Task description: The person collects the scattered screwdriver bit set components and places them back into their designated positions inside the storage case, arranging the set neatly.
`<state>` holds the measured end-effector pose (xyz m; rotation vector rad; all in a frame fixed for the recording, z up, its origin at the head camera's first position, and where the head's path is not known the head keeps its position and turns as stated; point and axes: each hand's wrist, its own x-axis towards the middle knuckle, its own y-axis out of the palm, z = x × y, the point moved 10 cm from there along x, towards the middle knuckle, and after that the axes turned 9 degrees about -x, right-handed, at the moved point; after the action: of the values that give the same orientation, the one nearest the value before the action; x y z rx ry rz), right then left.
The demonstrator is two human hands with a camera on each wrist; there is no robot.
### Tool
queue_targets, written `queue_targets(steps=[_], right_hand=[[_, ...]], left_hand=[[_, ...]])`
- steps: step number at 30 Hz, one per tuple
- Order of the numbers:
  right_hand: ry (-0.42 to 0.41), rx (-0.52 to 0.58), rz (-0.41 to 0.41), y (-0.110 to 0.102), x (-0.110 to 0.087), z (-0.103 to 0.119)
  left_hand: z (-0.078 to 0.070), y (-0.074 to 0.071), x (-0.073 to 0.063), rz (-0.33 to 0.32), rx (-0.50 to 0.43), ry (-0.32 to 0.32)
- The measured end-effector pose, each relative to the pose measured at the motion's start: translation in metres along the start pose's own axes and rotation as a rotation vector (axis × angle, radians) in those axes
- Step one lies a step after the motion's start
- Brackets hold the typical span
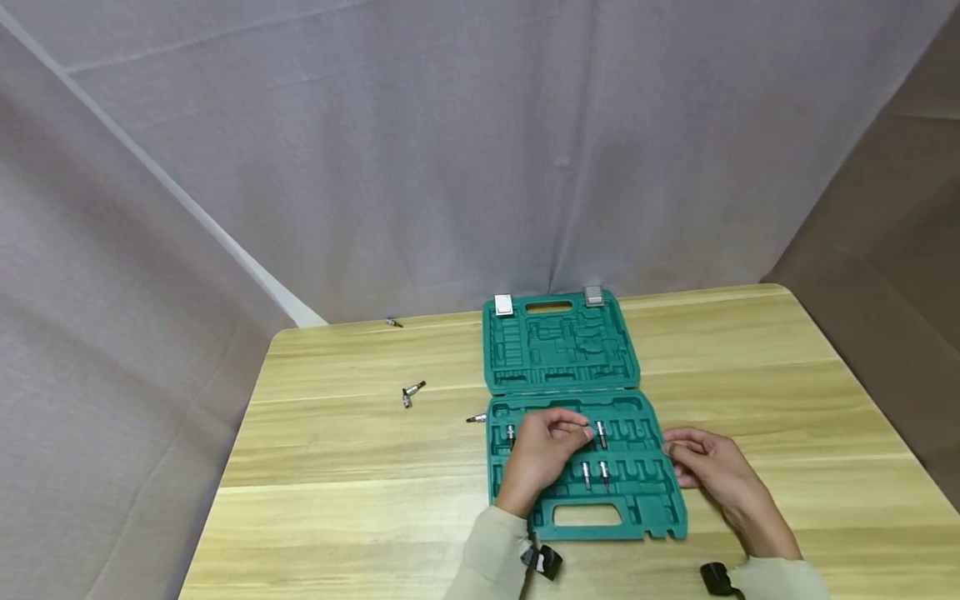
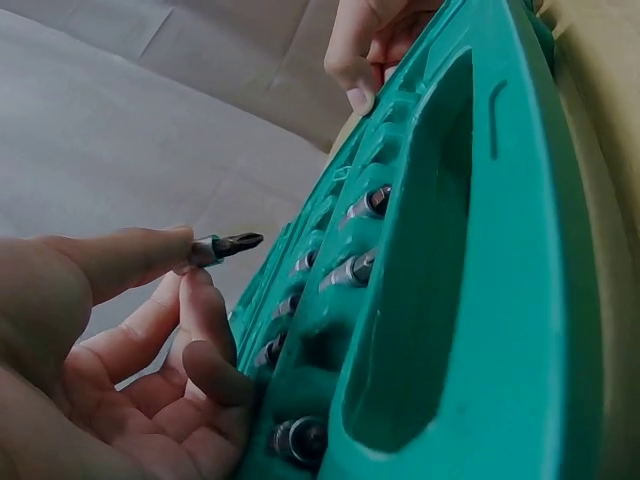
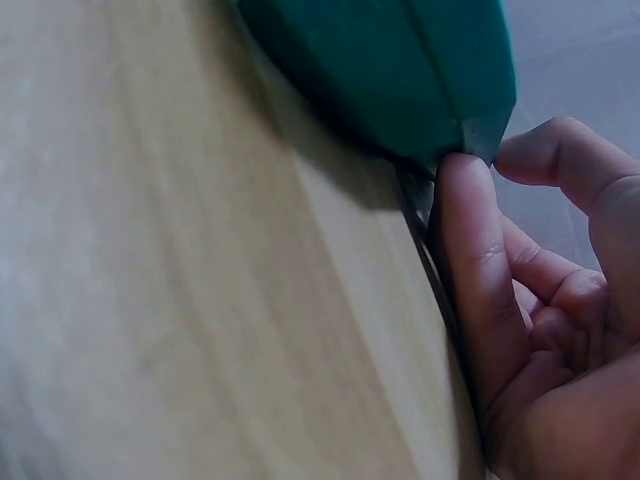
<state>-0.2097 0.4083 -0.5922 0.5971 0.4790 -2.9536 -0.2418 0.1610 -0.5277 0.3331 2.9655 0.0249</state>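
Note:
A green plastic tool case (image 1: 660,527) lies opened flat on the table, its lid (image 1: 558,354) toward the back. Between thumb and forefinger my left hand (image 1: 542,457) pinches a bit socket (image 2: 226,247) with a dark cross-shaped tip, held above the lower half of the case. My right hand (image 1: 716,468) grips the right edge of the case, thumb on the rim and a finger against its side. Several bit sockets sit in the slots, among them one bit socket (image 1: 602,434) beside the left fingertips and another bit socket (image 1: 511,435) left of that hand.
Left of the case, a loose bit socket (image 1: 476,418) lies close to its edge. Two more bit sockets (image 1: 414,388) lie together farther left, and one small bit socket (image 1: 393,322) is near the back edge of the wooden table (image 1: 337,467). Grey cloth (image 1: 450,167) hangs behind.

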Motion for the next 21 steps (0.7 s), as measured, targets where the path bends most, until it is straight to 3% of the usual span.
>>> queue_targets(steps=[11,21], right_hand=[[-0.017,-0.012,-0.002,0.000,-0.001,0.001],[-0.029,-0.005,0.004,0.000,-0.001,0.004]], left_hand=[[-0.004,0.017,0.005,0.040,0.056,-0.006],[-0.007,0.029,0.013,0.014,0.247,-0.015]])
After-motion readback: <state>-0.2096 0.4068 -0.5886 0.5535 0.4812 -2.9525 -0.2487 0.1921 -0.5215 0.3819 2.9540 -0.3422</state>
